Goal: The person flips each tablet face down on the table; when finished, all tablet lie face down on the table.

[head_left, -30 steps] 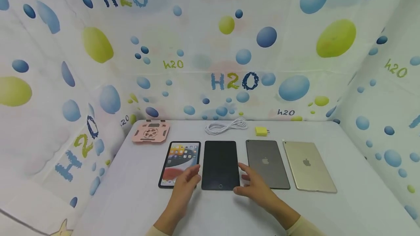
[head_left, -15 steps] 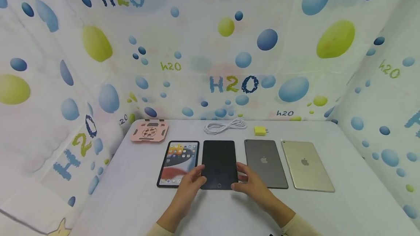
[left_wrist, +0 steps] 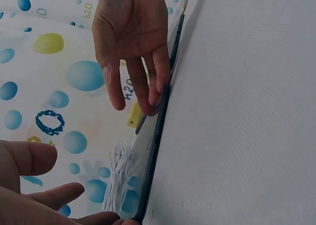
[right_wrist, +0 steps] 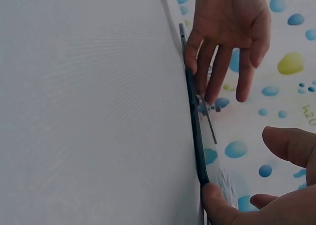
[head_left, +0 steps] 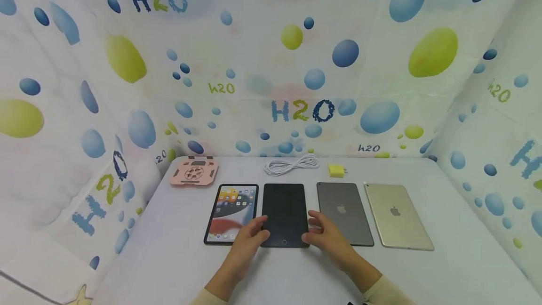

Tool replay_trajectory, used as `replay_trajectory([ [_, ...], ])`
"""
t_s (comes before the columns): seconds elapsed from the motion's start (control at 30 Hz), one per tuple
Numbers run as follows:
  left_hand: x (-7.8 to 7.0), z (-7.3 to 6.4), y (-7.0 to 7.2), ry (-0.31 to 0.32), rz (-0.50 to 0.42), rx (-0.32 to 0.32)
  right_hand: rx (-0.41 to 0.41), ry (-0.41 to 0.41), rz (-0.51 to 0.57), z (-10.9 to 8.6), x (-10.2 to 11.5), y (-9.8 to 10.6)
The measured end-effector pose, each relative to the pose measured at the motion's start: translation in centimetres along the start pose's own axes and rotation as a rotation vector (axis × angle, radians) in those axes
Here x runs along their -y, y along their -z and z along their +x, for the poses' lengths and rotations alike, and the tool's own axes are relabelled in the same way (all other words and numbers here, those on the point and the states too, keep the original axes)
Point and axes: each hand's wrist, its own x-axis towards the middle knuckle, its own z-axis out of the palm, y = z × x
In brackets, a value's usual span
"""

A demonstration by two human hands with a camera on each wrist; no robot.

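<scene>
A black-screened tablet (head_left: 284, 211) with a round home button lies face up on the white table, between both hands. My left hand (head_left: 244, 248) is at its lower left edge, fingers loosely bent and thumb apart. On the opposite edge is my right hand (head_left: 332, 244), its thumb near the lower right corner. In the left wrist view, the left hand's lower fingers meet the edge of the tablet (left_wrist: 157, 141). The right wrist view has a right-hand finger touching the thin tablet (right_wrist: 196, 131). Neither hand has its fingers wrapped round it.
To the left lies a tablet with a lit screen (head_left: 230, 213). A grey tablet (head_left: 345, 215) and a gold tablet (head_left: 399, 215) lie back up at right. Behind are a pink stand (head_left: 195, 172), a coiled white cable (head_left: 292, 164) and a yellow charger plug (head_left: 336, 170).
The left hand has moved right, from beside the lit tablet to the black tablet's left edge. The right hand has closed in slightly on the right edge. The tablets stay in place.
</scene>
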Motion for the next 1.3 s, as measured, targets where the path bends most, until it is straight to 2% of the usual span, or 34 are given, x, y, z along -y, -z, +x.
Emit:
replay_trajectory([
  [0.13,-0.1,-0.1,-0.3,-0.001,0.026,0.04,-0.005,-0.013,0.016,0.1,-0.1,0.2],
  [0.5,0.2,-0.2,-0.5,-0.016,0.042,0.083,0.014,-0.013,0.009,0.2,0.0,0.0],
  [0.83,0.6,-0.2,-0.5,-0.018,0.057,0.091,0.04,0.047,0.125,0.0,-0.3,0.4],
  [0.97,0.5,-0.1,-0.4,-0.02,0.083,0.089,0.054,0.125,0.172,-0.3,-0.1,0.6],
  [1.13,0.2,0.1,-0.6,-0.033,0.137,0.085,0.099,0.255,0.172,-0.6,0.7,0.4],
  [1.3,-0.5,0.5,-0.5,-0.027,0.173,0.097,0.121,0.317,0.18,-0.6,1.4,-0.3],
])
